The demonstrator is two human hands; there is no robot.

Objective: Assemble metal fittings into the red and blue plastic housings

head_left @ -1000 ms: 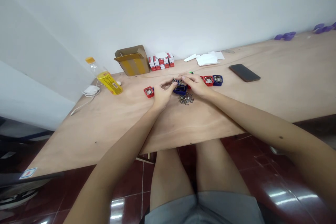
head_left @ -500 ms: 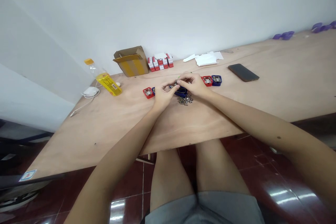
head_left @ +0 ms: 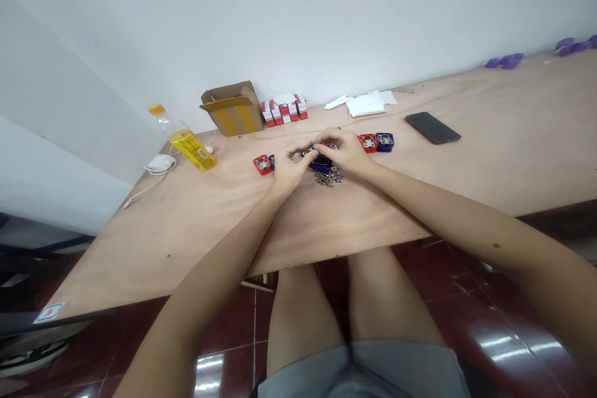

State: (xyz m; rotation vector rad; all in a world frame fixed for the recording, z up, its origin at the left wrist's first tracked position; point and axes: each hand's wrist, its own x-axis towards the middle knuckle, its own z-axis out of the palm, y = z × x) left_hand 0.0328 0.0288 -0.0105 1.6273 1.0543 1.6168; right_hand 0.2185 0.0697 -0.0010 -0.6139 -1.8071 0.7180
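My left hand (head_left: 292, 168) and my right hand (head_left: 344, 148) meet over the wooden table, thumbs and fingers pinched together. Between the fingertips is a small shiny metal piece (head_left: 312, 145), too small and covered for me to name. A dark blue piece (head_left: 321, 163) shows just below the fingers. In front of it lies a pile of small metal parts (head_left: 329, 178), perhaps screws. Left of my left hand sits a red square piece with metal fittings (head_left: 263, 165), a blue one partly hidden beside it. Right of my right hand are another red piece (head_left: 368, 142) and a blue piece (head_left: 385, 141).
At the back stand an open cardboard box (head_left: 233, 113) and several red-and-white small boxes (head_left: 285, 112). White papers (head_left: 368, 104) and a phone (head_left: 433, 128) lie to the right. A yellow-labelled bottle (head_left: 193, 148) and a white charger with cable (head_left: 161, 163) are at left.
Both hands stay in nearly the same place, fingertips still together around the metal piece. Nothing else has visibly moved beyond a slight shift of the view.
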